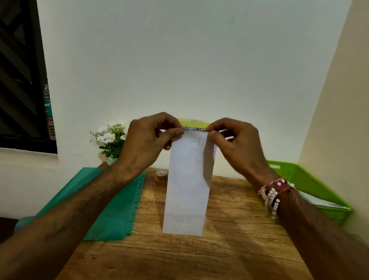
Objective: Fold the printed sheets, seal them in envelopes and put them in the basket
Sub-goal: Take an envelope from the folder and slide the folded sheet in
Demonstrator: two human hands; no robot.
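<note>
Your two bare forearms reach in from the bottom corners of the frame over the grainy brown wooden table [224, 266], the right wrist wrapped in red and white beaded bracelets [273, 196]. At the centre you hold a tall, narrow white paper envelope [187, 184] upright, its short lower edge down by the tabletop; whether it rests on the wood cannot be told. Your left hand [148, 141] pinches the envelope's upper left corner between thumb and curled fingers, and your right hand [234, 143] pinches the upper right corner the same way. Between the two thumbs, along the envelope's top edge, runs a yellow strip with a band of printed letters [193, 124]. At the left of the frame, under your left forearm, a translucent green plastic punched sleeve [116, 211] lies flat on the table. Just behind the envelope's left side sits a small copper-coloured spool [160, 176], and farther back on the left a little pot of white artificial flowers [111, 137]. At the right edge, against the wall, a bright green perforated plastic basket [304, 182] holds a white sheet [322, 202]. A dark window [12, 71] fills the upper left, with a clear plastic bottle [49, 111] beside it.
</note>
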